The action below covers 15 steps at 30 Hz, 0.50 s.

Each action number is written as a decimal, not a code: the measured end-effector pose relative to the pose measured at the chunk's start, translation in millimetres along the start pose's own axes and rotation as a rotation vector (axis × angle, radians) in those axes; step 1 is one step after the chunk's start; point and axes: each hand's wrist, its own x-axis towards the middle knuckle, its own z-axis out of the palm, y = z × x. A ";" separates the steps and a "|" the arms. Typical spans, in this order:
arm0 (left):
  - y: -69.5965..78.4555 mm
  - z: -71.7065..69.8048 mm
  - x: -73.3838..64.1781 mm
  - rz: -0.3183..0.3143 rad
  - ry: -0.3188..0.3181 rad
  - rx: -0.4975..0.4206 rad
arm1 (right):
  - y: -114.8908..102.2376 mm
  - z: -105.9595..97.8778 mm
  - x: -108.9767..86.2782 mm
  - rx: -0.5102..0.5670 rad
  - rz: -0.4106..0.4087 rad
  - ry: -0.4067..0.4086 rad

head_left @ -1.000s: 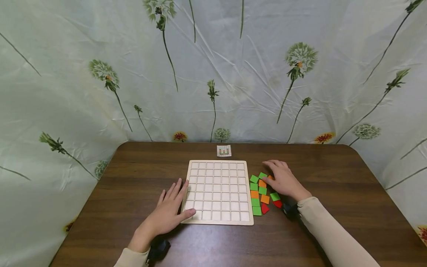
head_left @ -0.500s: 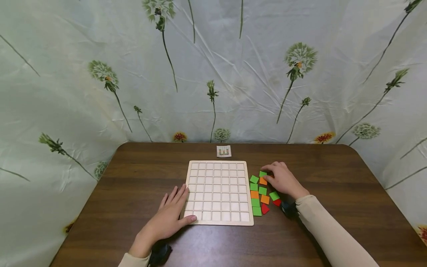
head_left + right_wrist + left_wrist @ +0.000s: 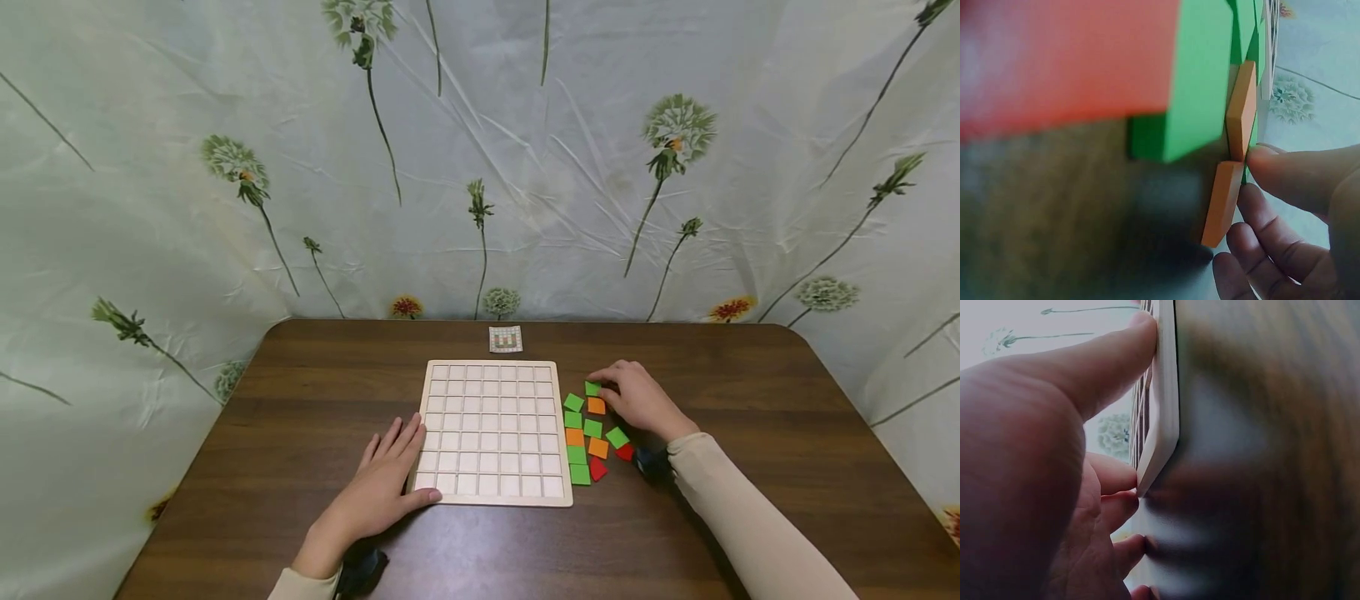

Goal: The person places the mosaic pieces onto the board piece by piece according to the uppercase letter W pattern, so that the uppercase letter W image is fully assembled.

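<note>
A pale wooden board (image 3: 491,432) with a grid of square recesses lies on the table. My left hand (image 3: 375,487) rests along its left edge, fingers spread, with the thumb at the near left corner. To the board's right is a loose group of green, orange and red tiles. At the far end of that group my right hand (image 3: 643,406) pinches a green tile (image 3: 592,389) between thumb and index finger. An orange tile (image 3: 596,406) lies just beside the thumb. Under the curled fingers, the right wrist view shows another orange tile (image 3: 1222,203), which the hand hides from the head view.
A small printed card (image 3: 506,339) with a coloured grid pattern lies beyond the board. Red tiles (image 3: 597,469) and a green tile (image 3: 617,437) sit near the right wrist. A flower-patterned cloth (image 3: 562,208) hangs behind the brown table (image 3: 315,375).
My right thumb and index finger have closed on the far green tile. That tile and the orange one beside it have shifted slightly away. The left hand has slid a little towards me.
</note>
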 end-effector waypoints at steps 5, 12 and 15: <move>0.0 0.6 0.2 0.007 0.009 -0.007 | 0.9 -2.6 3.4 -0.002 0.013 -0.029; 0.4 0.5 -0.2 0.000 0.014 -0.016 | 0.1 -3.7 5.7 0.001 0.035 -0.054; -0.4 1.4 -0.3 -0.007 0.020 -0.024 | -0.6 -3.4 7.8 -0.001 0.051 -0.064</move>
